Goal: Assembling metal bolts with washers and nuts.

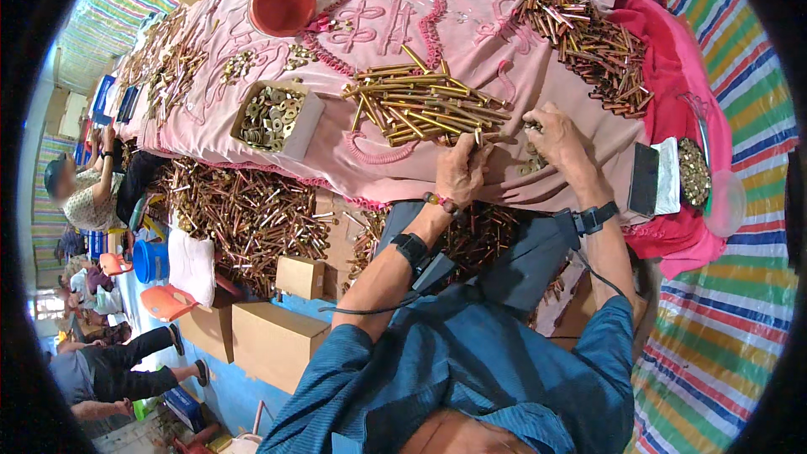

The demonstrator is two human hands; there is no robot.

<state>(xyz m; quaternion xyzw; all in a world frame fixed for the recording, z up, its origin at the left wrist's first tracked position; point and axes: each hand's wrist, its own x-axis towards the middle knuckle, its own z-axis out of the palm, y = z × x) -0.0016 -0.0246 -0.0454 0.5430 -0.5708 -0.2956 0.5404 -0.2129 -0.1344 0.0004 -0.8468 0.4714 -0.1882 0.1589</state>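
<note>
My left hand (pixel 459 171) is closed at the near edge of a pile of long brass-coloured bolts (pixel 420 102), with the end of a bolt (pixel 479 136) showing at its fingertips. Just to the right, my right hand (pixel 558 136) is bent in a pinch. Something small and dark shows at its fingertips, too small to name. Below those fingers lies a little heap of small metal pieces (pixel 530 160) on the pink cloth (pixel 580 84). Left of the bolts stands an open cardboard box (pixel 304 128) holding many washers (pixel 271 116).
Bolts are heaped at the far right (pixel 597 50) and in a large mass (pixel 244 219) below the table edge. A red bucket (pixel 282 5) stands at the back. A dark phone (pixel 644 180) lies right, beside a bag of small parts (pixel 694 171). A person (pixel 88 193) works at far left.
</note>
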